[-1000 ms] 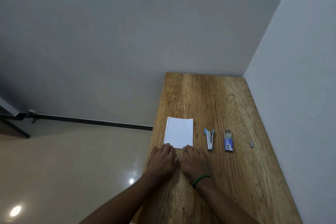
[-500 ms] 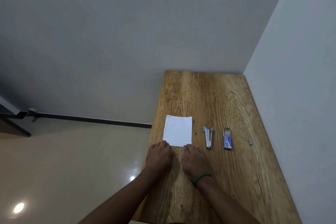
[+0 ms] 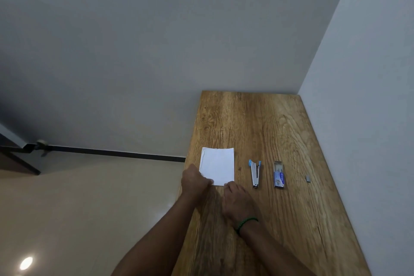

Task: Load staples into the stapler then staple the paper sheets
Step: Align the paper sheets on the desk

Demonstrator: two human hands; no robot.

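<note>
Fingertips (image 3: 209,182) of the left hand (image 3: 194,180) lie bent over the near left corner of the paper sheets (image 3: 218,164), knuckles up; whether they pinch that corner or only press on it cannot be told from this angle. Beside them, the fingertips (image 3: 227,185) of the right hand (image 3: 237,199) are loosely bent and touch the near edge of the same sheets close to the right corner, holding nothing, with the palm facing down over the table (image 3: 257,123). A green bracelet (image 3: 246,223) circles the right wrist, and both bare forearms reach in from the bottom of the view. The white sheets lie flat on the wood near the table's left edge, stacked so that they look like one page. Just right of them the stapler (image 3: 255,173) lies on the table, silver with blue ends, its length running away from the person, touched by neither hand. Further right lies a small staple box (image 3: 279,175), blue at its near end with its far end open. Well apart, toward the right wall, sits a tiny grey strip of staples (image 3: 307,178). Left of the table is a pale glossy floor (image 3: 89,208) with a bright light reflection (image 3: 26,263) and a dark baseboard (image 3: 112,153) along the grey wall.
</note>
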